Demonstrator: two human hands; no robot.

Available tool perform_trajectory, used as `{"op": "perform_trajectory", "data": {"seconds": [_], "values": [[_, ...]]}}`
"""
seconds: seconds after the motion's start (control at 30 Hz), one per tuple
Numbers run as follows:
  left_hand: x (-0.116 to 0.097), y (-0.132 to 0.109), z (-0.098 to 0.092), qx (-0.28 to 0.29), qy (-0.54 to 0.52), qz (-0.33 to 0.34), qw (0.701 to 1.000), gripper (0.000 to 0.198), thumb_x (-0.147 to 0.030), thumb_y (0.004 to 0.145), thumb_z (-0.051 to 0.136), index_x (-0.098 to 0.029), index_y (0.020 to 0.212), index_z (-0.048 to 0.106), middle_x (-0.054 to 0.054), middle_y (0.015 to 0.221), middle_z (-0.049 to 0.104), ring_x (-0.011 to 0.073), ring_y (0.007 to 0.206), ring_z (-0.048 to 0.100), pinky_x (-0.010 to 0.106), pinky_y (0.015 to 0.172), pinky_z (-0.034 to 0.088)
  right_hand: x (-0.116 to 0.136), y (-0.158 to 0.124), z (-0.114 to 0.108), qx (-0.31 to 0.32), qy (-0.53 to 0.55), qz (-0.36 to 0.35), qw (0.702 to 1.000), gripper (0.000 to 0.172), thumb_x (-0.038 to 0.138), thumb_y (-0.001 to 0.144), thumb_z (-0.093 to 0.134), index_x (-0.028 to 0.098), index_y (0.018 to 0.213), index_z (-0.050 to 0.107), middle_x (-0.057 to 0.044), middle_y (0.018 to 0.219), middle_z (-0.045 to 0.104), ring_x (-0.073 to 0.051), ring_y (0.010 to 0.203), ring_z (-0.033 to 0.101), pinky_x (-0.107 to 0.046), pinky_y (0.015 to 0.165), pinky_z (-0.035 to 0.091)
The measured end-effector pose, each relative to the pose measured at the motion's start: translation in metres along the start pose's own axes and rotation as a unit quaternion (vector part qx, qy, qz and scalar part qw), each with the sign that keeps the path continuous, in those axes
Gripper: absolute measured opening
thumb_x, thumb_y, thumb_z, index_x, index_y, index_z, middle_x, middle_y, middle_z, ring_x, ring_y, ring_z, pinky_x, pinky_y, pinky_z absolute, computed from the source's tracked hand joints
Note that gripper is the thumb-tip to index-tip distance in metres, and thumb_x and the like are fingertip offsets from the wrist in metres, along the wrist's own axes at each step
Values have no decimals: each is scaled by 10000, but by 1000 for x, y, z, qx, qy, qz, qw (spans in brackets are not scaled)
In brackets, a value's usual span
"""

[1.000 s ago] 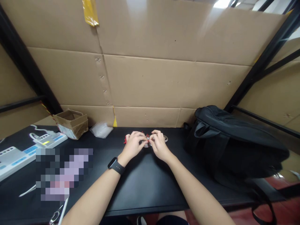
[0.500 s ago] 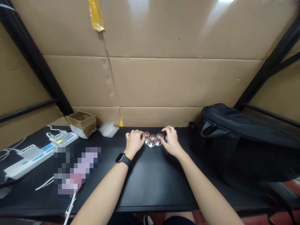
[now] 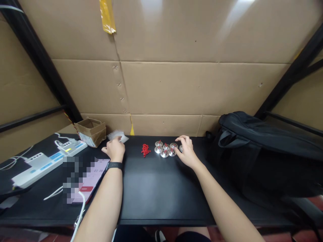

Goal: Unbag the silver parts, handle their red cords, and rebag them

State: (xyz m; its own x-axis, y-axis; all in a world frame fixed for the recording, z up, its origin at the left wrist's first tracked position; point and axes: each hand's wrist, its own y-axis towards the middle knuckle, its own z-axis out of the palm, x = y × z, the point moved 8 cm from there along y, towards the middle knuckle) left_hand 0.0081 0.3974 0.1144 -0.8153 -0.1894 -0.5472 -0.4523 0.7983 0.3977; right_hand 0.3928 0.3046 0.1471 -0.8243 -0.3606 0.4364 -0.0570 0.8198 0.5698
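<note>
My left hand (image 3: 115, 148) is over the near edge of a clear plastic bag (image 3: 123, 137), fingers apart and partly hidden by the hand's back; whether it touches the bag I cannot tell. My right hand (image 3: 186, 153) is open, thumb and fingers curved and spread, at the right end of a cluster of small silver finger cymbals (image 3: 164, 153). Several cymbals carry red cord loops, and one is partly hidden behind the hand. Between my hands lies a small pile of red cords (image 3: 145, 150), in the open on the black tabletop (image 3: 161, 191).
A cardboard box (image 3: 92, 132) stands at back left, beside a white power strip (image 3: 47, 164) with plugs. Near my left forearm lies a phone (image 3: 94, 178) with a white cable. A black backpack (image 3: 264, 158) fills the right side. A cardboard wall (image 3: 161, 90) rises behind the table.
My left hand has moved left from the cymbals to the plastic bag, uncovering the red cords. My right hand has stayed by the cymbals.
</note>
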Motion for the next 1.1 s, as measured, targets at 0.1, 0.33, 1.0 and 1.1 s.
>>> {"op": "perform_trajectory", "data": {"seconds": [0.1, 0.33, 1.0, 1.1], "values": [[0, -1, -6, -16, -14, -20, 1000, 301, -172, 859, 505, -270, 1056, 710, 106, 1037, 755, 298, 1029, 608, 470, 908, 245, 0, 0, 0, 1, 1, 0, 1000, 332, 278, 854, 602, 276, 1179, 536, -113, 1263, 453, -323, 1160, 472, -526, 976, 428], [-2, 1, -38, -101, -46, -37, 993, 235, -236, 872, 515, -268, 1026, 689, 72, 1036, 761, 292, 1031, 633, 458, 934, 244, 1, 1, -5, -24, 8, -8, 1000, 361, 284, 850, 609, 262, 1199, 523, -130, 1275, 427, -332, 1196, 465, -539, 1013, 412], [-176, -130, -17, 295, -263, 481, 783, 173, -263, 906, 606, -294, 907, 777, 31, 968, 747, 192, 911, 689, 324, 875, 511, -31, 8, -34, -100, 114, 37, 988, 391, 275, 856, 579, 223, 1234, 491, -134, 1276, 422, -227, 969, 586, -386, 765, 550], [-191, -176, -3, 387, -248, 547, 700, 152, -278, 899, 644, -318, 895, 791, 14, 909, 759, 182, 864, 695, 321, 891, 488, -37, 9, -35, -68, 158, 50, 984, 271, 297, 880, 566, 206, 1134, 547, -100, 1159, 532, -177, 806, 609, -311, 633, 520]]}}
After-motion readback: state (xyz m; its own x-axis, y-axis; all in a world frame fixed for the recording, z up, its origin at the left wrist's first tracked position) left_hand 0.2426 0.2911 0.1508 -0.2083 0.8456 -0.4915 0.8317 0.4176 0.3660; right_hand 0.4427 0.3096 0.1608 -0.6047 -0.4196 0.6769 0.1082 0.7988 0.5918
